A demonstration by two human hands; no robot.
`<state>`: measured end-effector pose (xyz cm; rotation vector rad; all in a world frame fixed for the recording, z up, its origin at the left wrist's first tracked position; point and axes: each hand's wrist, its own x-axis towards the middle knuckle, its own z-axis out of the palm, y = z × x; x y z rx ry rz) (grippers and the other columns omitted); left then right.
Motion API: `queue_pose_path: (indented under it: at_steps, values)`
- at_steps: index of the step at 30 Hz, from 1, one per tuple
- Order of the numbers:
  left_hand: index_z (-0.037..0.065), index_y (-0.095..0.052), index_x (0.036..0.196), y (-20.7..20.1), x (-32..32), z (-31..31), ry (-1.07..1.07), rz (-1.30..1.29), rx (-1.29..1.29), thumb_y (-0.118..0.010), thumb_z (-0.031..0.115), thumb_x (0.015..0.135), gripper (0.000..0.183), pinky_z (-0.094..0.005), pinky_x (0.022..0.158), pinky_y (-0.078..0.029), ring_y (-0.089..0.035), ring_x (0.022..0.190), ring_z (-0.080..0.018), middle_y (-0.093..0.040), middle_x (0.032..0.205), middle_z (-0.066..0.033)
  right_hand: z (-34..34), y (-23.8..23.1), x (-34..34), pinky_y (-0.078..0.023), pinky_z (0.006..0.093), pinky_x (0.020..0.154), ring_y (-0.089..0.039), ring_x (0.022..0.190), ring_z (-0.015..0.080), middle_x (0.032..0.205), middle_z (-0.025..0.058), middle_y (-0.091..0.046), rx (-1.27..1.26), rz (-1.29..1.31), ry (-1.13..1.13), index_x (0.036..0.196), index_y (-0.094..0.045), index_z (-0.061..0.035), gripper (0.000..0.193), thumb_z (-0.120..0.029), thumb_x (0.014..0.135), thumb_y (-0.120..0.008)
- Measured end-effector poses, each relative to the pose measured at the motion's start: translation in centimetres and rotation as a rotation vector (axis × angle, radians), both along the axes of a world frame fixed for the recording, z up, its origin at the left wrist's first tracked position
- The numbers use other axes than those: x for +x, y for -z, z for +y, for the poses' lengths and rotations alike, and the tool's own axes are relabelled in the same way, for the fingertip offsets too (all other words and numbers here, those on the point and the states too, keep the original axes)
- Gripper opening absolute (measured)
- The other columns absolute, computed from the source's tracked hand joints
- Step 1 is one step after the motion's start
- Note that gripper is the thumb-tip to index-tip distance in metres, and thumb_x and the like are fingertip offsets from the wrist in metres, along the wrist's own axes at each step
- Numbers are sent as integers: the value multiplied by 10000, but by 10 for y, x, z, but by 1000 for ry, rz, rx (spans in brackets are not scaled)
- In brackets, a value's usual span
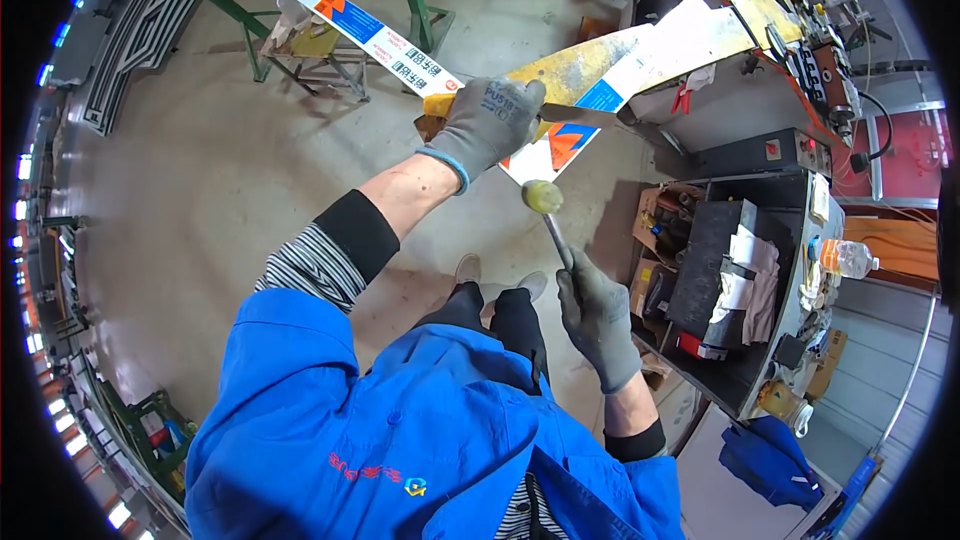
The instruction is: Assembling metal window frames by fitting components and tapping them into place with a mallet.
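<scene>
The frame [385, 43], wrapped in white, orange and blue film, spans the upper middle, its near corner toward the person. An open dark cabinet [802, 250] stands at right. A worn yellow support [590, 65] passes beneath the frame. The 2 gloved hands differ: the left hand [495, 120] is curled closed near that corner, around a flat strip [578, 115], it seems; whether it also grips the frame, I cannot tell. The right hand [598, 315] wraps tightly around the handle of a mallet [543, 197], its yellowish head just beside the corner.
</scene>
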<state>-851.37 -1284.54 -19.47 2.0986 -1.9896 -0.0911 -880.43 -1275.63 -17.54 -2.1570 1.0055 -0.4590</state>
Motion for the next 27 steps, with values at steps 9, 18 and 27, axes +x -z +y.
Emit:
queue_pose_path:
  at_steps: [9, 18, 27]
  values:
    - [95, -609, 1346, -19, 1, 52, 137, 182, -321, -688, 111, 835, 517, -476, 707, -566, -693, 882, -349, -668, 999, -160, 15, -1, -47, -476, 227, 535, -582, 559, 54, 723, 15, -661, 163, -253, 228, 1372, -601, 42, 373, -95, 1028, -557]
    - [30, -307, 1616, 1, -35, 123, 312, 233, 193, -676, 104, 808, 891, -505, 586, -521, -659, 662, -360, -632, 722, -157, 27, 37, -70, -458, 233, 513, -562, 546, 61, 720, 22, -650, 303, -358, 366, 1383, -603, 38, 379, -94, 1031, -556]
    - [97, -430, 1568, -7, -35, 122, 311, 232, 153, -666, 77, 809, 796, -475, 601, -531, -669, 715, -323, -660, 853, -119, 29, 50, -76, -471, 240, 530, -593, 584, 70, 767, 54, -675, 342, -357, 284, 1398, -591, 36, 396, -109, 1030, -569]
